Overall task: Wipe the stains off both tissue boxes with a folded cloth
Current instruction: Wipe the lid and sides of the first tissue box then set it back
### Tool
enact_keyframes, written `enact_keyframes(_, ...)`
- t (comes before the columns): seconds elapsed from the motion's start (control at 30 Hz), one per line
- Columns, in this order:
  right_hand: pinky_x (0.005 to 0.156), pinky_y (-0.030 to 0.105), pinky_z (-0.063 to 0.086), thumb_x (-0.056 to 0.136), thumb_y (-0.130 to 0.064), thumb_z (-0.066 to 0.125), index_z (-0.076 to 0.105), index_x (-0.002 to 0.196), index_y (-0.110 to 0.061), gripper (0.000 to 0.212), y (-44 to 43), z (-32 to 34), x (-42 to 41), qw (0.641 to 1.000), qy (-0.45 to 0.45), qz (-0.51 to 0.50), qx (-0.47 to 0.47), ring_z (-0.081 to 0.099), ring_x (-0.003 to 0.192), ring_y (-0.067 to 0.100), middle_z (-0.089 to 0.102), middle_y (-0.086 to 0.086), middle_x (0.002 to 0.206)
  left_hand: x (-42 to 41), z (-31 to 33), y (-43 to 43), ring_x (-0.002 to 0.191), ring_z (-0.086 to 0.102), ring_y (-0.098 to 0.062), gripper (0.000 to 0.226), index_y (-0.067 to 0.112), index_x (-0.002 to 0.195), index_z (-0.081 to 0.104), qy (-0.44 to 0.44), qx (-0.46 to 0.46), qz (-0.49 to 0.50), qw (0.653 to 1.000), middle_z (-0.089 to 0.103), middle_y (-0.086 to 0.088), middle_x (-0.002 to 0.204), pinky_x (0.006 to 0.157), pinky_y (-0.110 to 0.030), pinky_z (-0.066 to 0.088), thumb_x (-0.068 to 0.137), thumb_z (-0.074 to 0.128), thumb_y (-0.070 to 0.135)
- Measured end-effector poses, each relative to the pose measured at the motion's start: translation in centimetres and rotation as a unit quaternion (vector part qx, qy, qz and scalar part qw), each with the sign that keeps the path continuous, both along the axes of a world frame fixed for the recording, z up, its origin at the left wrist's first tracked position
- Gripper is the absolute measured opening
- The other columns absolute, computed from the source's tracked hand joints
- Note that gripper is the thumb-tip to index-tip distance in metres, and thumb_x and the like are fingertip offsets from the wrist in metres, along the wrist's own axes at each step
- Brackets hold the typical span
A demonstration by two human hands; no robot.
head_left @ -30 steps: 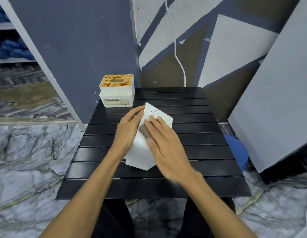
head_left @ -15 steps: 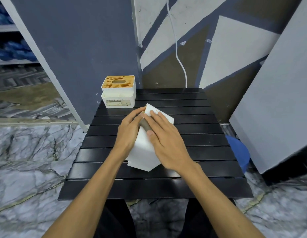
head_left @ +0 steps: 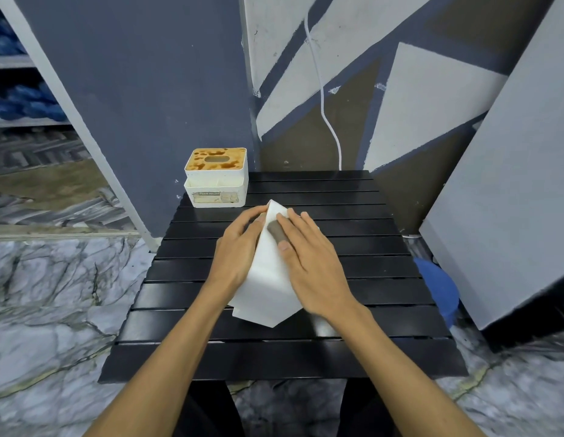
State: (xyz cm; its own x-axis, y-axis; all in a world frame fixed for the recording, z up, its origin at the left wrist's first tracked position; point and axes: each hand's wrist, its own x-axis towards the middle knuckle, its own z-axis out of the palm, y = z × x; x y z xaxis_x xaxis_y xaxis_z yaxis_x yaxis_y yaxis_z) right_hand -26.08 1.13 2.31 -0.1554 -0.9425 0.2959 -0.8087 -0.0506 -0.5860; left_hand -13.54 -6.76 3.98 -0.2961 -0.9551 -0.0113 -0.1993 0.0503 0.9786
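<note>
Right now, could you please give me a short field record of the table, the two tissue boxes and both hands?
table: black slatted table
far box: stained tissue box, back left corner, brown stains on top
near box: white tissue box, centre, under both hands
left hand: rests against its left side
right hand: flat on its top
cloth: not visible

two tissue boxes: one stained tissue box (head_left: pixel 216 179) with brown blotches on its lid, and one white tissue box (head_left: pixel 263 285). two hands, both on the white one: a left hand (head_left: pixel 239 247) and a right hand (head_left: pixel 312 263). one black slatted tabletop (head_left: pixel 353 216). one white cable (head_left: pixel 325 115) down the wall. two grey leaning boards: a left board (head_left: pixel 132 89) and a right board (head_left: pixel 510 200). one blue object (head_left: pixel 438 285) beside the tabletop.
</note>
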Motion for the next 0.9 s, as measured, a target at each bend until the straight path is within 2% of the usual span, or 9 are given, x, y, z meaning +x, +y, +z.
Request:
enact_keyframes(0.1, 0.119, 0.023, 0.006, 0.098, -0.047, 0.013, 0.026, 0.151, -0.03, 0.057, 1.5, -0.7, 0.4, 1.0, -0.016, -0.022, -0.003, 0.001, 0.147, 0.001, 0.016, -0.015, 0.16, -0.2, 0.0, 0.1, 0.096, 0.068, -0.007, 0.025, 0.047, 0.117, 0.067, 0.005, 0.005, 0.002, 1.0, 0.07, 0.02, 0.109, 0.08, -0.027, 0.053, 0.103, 0.048, 0.038)
enact_keyframes(0.2, 0.116, 0.018, 0.003, 0.097, -0.046, 0.01, 0.027, 0.151, -0.029, 0.059, 2.7, -0.3, 1.6, 1.0, 0.024, -0.003, -0.014, 0.0, 0.147, 0.0, 0.016, -0.015, 0.159, -0.3, -0.1, 0.1, 0.1, 0.068, -0.008, 0.025, 0.049, 0.114, 0.068, 0.008, 0.005, -0.002, 1.0, 0.071, 0.021, 0.108, 0.086, -0.031, 0.056, 0.103, 0.048, 0.038)
enact_keyframes(0.27, 0.116, 0.02, 0.004, 0.099, -0.044, 0.012, 0.025, 0.152, -0.028, 0.057, 2.3, 0.2, 1.9, 0.999, 0.039, 0.021, -0.017, 0.001, 0.148, 0.003, 0.016, -0.013, 0.16, -0.2, -0.3, -0.1, 0.106, 0.067, -0.006, 0.026, 0.048, 0.114, 0.069, 0.007, -0.003, -0.012, 1.0, 0.071, 0.021, 0.111, 0.092, -0.032, 0.054, 0.104, 0.048, 0.036)
enact_keyframes(0.37, 0.118, 0.025, 0.009, 0.1, -0.045, 0.013, 0.025, 0.152, -0.029, 0.056, 0.3, 0.5, 1.0, 0.999, 0.043, 0.024, -0.02, 0.004, 0.149, 0.006, 0.017, -0.011, 0.161, 0.0, -0.3, -0.2, 0.104, 0.068, -0.006, 0.025, 0.049, 0.113, 0.069, 0.003, 0.0, -0.011, 1.0, 0.072, 0.021, 0.109, 0.094, -0.035, 0.054, 0.102, 0.049, 0.037)
enact_keyframes(0.5, 0.12, 0.032, 0.013, 0.1, -0.044, 0.016, 0.03, 0.151, -0.029, 0.055, -0.7, -0.4, -0.7, 1.0, 0.014, -0.017, 0.005, 0.004, 0.149, 0.007, 0.017, -0.011, 0.161, -0.1, -0.2, -0.1, 0.098, 0.067, -0.005, 0.025, 0.046, 0.116, 0.068, 0.001, 0.0, 0.004, 1.0, 0.07, 0.024, 0.106, 0.085, -0.028, 0.053, 0.103, 0.049, 0.036)
enact_keyframes(0.57, 0.121, 0.03, 0.012, 0.099, -0.046, 0.014, 0.029, 0.151, -0.028, 0.057, 0.6, -0.9, -0.5, 1.0, -0.005, -0.024, -0.001, 0.002, 0.149, 0.005, 0.015, -0.013, 0.16, -0.1, -0.2, 0.1, 0.093, 0.067, -0.002, 0.024, 0.046, 0.115, 0.068, 0.004, 0.003, 0.006, 1.0, 0.07, 0.025, 0.102, 0.079, -0.024, 0.051, 0.103, 0.049, 0.037)
enact_keyframes(0.73, 0.117, 0.02, 0.004, 0.099, -0.046, 0.013, 0.025, 0.151, -0.031, 0.056, 3.1, -0.6, 1.3, 1.0, -0.001, -0.003, -0.009, -0.004, 0.146, -0.003, 0.012, -0.019, 0.158, -0.1, -0.4, -0.1, 0.091, 0.068, -0.002, 0.024, 0.049, 0.113, 0.068, 0.006, 0.007, 0.001, 1.0, 0.07, 0.027, 0.1, 0.083, -0.029, 0.056, 0.103, 0.049, 0.038)
enact_keyframes(0.9, 0.12, 0.029, 0.011, 0.103, -0.041, 0.022, 0.029, 0.15, -0.029, 0.049, 0.1, -0.1, -1.2, 1.0, -0.01, -0.018, 0.008, 0.003, 0.148, 0.003, 0.017, -0.014, 0.16, -0.2, -0.1, 0.0, 0.096, 0.067, -0.004, 0.024, 0.047, 0.113, 0.068, 0.006, 0.007, 0.006, 1.0, 0.071, 0.023, 0.104, 0.08, -0.026, 0.051, 0.102, 0.05, 0.037)
